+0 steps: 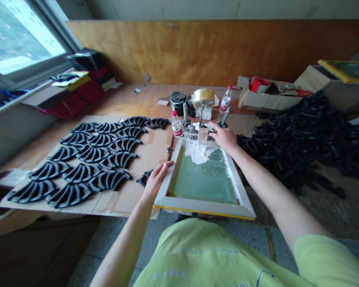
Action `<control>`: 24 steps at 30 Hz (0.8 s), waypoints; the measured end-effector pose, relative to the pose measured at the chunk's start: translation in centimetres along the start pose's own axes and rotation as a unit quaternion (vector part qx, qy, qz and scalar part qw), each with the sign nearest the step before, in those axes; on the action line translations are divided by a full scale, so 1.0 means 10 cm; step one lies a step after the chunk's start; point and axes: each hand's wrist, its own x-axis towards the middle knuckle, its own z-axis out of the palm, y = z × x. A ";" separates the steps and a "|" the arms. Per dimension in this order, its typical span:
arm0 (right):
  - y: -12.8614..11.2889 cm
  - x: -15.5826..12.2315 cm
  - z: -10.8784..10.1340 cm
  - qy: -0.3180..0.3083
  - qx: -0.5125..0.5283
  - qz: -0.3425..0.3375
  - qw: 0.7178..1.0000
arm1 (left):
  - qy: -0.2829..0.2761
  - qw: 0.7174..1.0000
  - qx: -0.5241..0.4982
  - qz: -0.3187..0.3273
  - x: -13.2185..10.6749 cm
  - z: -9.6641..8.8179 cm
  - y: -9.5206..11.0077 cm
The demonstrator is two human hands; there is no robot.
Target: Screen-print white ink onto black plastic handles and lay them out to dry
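Note:
A screen-printing frame with a green mesh lies in front of me, white ink smeared over its far end. My left hand has its fingers closed on the frame's left edge. Beside that hand, a black ribbed fan-shaped part shows, partly hidden by it. My right hand is over the frame's far right corner, fingers apart, near an upright squeegee-like block in the ink. I see nothing in its grasp. Behind the block is a metal clamp.
Rows of black fan-shaped parts lie on cardboard at left. A heap of black parts fills the right. Beyond the frame stand bottles, an ink tub and a tape roll. Boxes line the back right.

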 end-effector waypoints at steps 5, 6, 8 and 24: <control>0.61 -0.39 -0.02 0.029 0.051 0.154 0.986 | 0.032 0.981 -0.093 0.167 0.24 0.18 0.60; 0.65 -0.53 0.06 0.012 0.058 0.148 0.987 | 0.033 0.978 -0.103 0.179 0.31 0.22 0.67; 0.59 -0.80 0.27 -0.045 0.073 0.072 0.994 | 0.043 0.977 -0.121 0.171 0.41 0.31 0.70; 0.66 -1.51 0.42 -0.082 -0.075 -0.015 0.994 | 0.166 0.964 -0.052 -0.203 0.04 -0.45 -1.25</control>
